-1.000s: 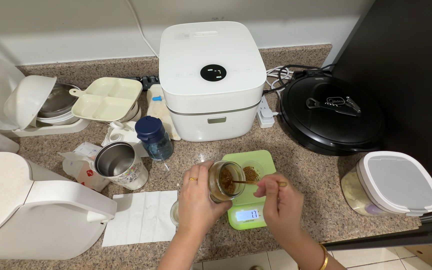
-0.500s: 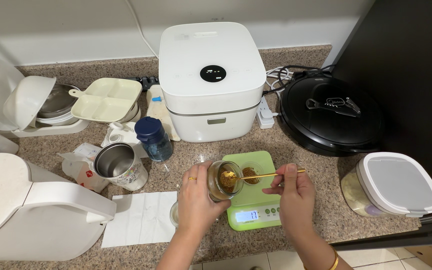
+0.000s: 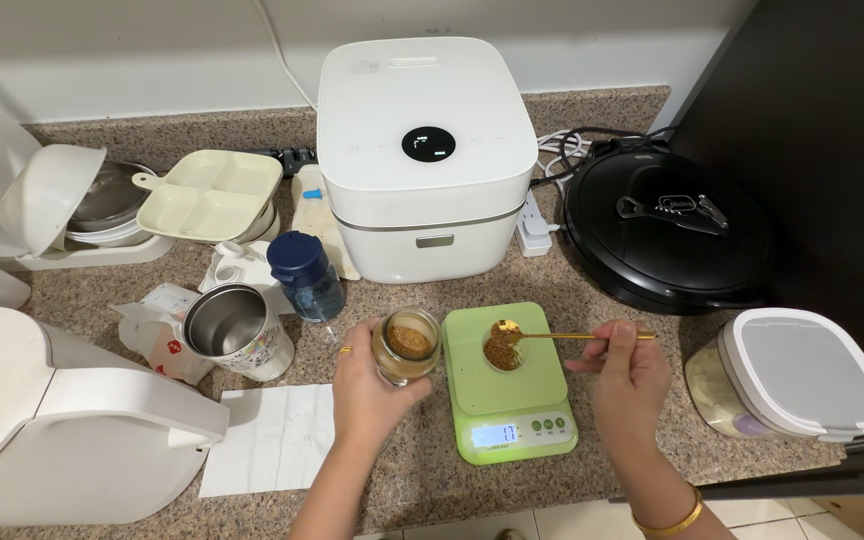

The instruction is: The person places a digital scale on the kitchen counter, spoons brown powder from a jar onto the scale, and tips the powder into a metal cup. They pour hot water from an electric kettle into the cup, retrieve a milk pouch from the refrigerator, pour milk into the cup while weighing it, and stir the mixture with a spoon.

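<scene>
Holding a small glass jar (image 3: 406,346) of brown granules, the left hand (image 3: 367,385) has its grip wrapped closed around the jar's side; the jar stands just left of the green kitchen scale (image 3: 508,385), mouth open and tipped a little toward the camera. Right hand (image 3: 628,372): grip pinched shut on the handle end of a gold spoon (image 3: 562,335), thumb on top. Spoon lies roughly level, bowl to the left, sitting directly over a small clear dish (image 3: 504,350) on the scale's platform. Dish contains brown granules of the same colour as the jar's contents. Whether the spoon bowl carries granules: cannot tell for certain. Scale display at the near edge is lit.

Surroundings on the speckled stone tabletop (image 3: 612,310):
- white square cooker (image 3: 422,150) behind the scale, round dark display on its lid
- black round appliance (image 3: 667,225) to the right, cables and a white power strip (image 3: 530,215) beside it
- clear container with white lid (image 3: 802,375) at far right
- steel-lined mug (image 3: 237,328) and dark blue-capped bottle (image 3: 307,275) left of the jar
- white paper napkin (image 3: 267,438) near the left forearm
- cream divided plate (image 3: 210,195) on stacked bowls at rear left
- large white appliance (image 3: 62,420) at lower left
</scene>
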